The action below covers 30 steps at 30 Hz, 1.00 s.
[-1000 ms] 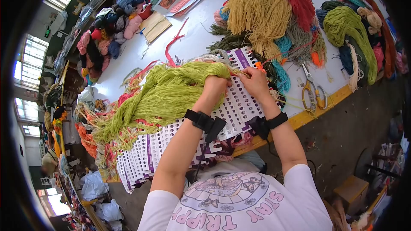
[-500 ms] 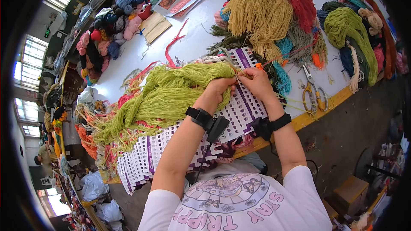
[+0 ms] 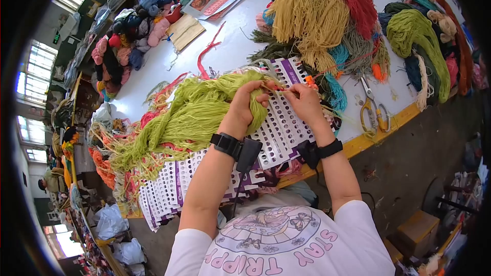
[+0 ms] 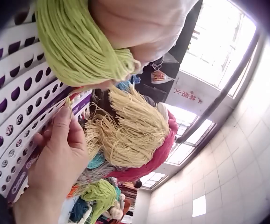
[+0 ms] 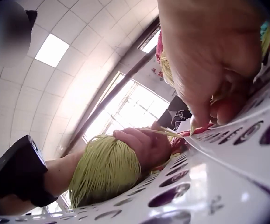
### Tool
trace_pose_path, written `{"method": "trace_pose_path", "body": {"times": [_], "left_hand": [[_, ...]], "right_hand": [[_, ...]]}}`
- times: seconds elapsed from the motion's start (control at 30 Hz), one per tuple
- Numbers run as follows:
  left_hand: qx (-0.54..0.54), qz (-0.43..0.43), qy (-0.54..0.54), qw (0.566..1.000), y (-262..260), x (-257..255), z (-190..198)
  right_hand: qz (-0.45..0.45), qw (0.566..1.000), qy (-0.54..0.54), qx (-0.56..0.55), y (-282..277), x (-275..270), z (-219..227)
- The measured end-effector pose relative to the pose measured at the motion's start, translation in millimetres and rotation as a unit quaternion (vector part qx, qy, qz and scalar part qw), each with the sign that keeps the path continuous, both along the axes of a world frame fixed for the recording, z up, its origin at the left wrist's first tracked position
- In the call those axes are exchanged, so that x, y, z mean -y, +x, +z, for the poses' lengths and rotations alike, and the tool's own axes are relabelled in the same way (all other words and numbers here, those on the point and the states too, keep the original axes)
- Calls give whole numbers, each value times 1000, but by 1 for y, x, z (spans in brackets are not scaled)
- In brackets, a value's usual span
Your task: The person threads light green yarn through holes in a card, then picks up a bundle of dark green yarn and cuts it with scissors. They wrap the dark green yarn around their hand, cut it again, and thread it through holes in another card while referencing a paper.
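A thick lime-green skein of yarn (image 3: 204, 107) lies across a stack of white punched cards with purple bands (image 3: 286, 117). My left hand (image 3: 244, 106) has its fingers curled round the skein's right end, where the green strands (image 4: 74, 44) bunch below the palm. Over the cards to its right, my right hand (image 3: 307, 105) pinches a thin yarn strand between thumb and forefinger. In the right wrist view this strand (image 5: 172, 134) stretches between the two hands, just above the card holes. Red yarn (image 5: 178, 144) shows behind it.
Scissors with yellow handles (image 3: 376, 115) lie near the table's yellow edge (image 3: 358, 145). Tan yarn (image 3: 302, 15) and red yarn (image 3: 353, 0) are heaped beyond the cards. More green yarn (image 3: 417, 33) lies at the right, and mixed skeins (image 3: 128, 46) at the far left.
My left hand has shifted left from the right hand, and the strand between them is more exposed. My right hand stays over the cards, still pinching.
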State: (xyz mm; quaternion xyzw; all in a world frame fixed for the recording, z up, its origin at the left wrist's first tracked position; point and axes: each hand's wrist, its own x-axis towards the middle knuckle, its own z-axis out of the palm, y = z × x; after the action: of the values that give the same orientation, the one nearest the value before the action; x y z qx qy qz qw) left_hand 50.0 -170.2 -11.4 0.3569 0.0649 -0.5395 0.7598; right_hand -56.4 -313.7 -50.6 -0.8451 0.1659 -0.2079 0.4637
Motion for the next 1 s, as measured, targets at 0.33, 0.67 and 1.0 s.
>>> {"method": "trace_pose_path", "body": {"times": [0.33,0.67,1.0], "left_hand": [[336,26,302,892,29,-33,17],[324,185,278,885,66,-184,103],[378,-51,-1,925,-52,-57,93]], "right_hand": [[-88,993,78,8,-1,-7,-11],[-51,996,70,25,1,-12,-11],[88,917,366,128,-24,-90,93]]}}
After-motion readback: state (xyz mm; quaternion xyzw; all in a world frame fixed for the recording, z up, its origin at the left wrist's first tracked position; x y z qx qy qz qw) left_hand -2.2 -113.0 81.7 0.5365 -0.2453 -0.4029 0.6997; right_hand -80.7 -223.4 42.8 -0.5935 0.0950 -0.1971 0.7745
